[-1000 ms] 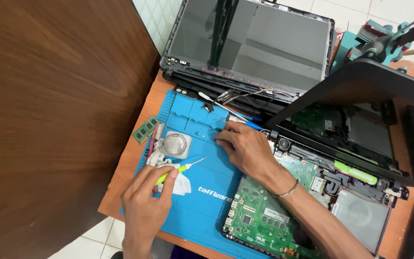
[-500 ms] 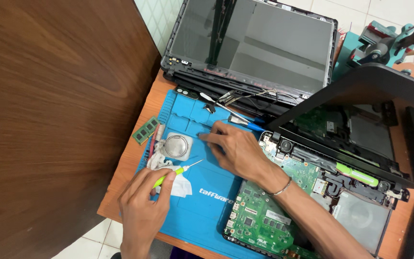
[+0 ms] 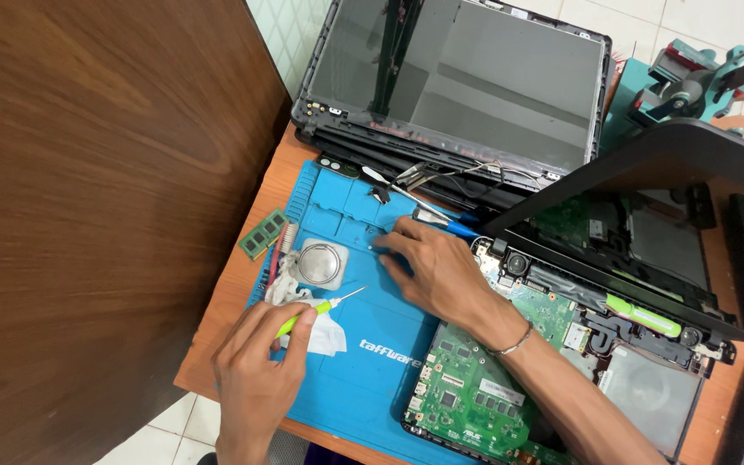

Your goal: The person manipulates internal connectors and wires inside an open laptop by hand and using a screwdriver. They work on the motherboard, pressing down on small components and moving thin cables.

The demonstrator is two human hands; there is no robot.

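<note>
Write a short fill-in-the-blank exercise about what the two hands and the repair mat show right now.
1. The left hand holds a small screwdriver with a ____ handle.
2. The right hand presses its fingertips on the ____ repair mat.
3. The round metal disc lies on the mat, beside the ____ hand's screwdriver.
4. The circuit board by the right wrist is ____.

Missing words: green; blue; left; green

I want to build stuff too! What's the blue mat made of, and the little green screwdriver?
The blue mat looks like soft, matte silicone or rubber: moulded trays, no shine. The screwdriver in the left hand seems to have a glossy green plastic handle and a thin, shiny metal tip.
</note>
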